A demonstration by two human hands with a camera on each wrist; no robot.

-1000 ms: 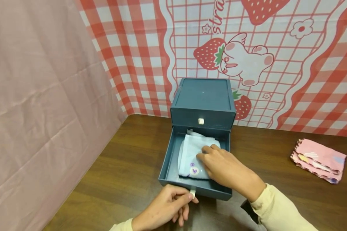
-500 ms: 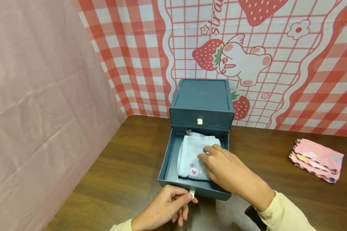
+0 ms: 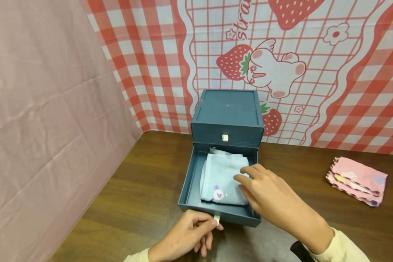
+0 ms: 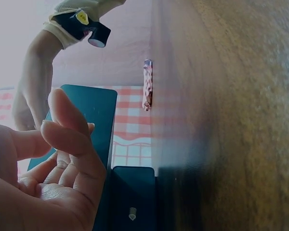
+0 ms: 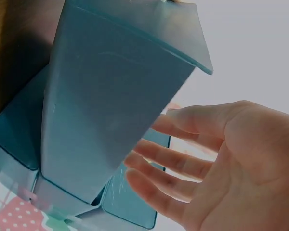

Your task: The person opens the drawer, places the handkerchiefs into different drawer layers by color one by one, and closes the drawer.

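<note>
- From my head camera: my left hand [image 3: 183, 236] is low at the front of the open drawer [image 3: 188, 182], and my thumb and finger pinch its little white pull tab [image 3: 217, 218]
- My right hand [image 3: 275, 202] is out flat above the right side of the drawer, fingers loose and spread, holding nothing
- The folded light blue cloth [image 3: 221, 178] lies inside the drawer, just beside my right fingertips; it has a small purple heart mark
- The blue box [image 3: 227, 112] stands at the back of the brown table [image 3: 144, 182]
- The wall cloth [image 3: 298, 65] shows letters "stra", cut off at the top
- A folded pink cloth [image 3: 357, 180] lies far right
- From my left wrist: my left fingers [image 4: 67, 139] are curled by the drawer front
- From my right wrist: my right palm [image 5: 241, 168] is open, fingers straight, next to the blue box [image 5: 115, 96]
</note>
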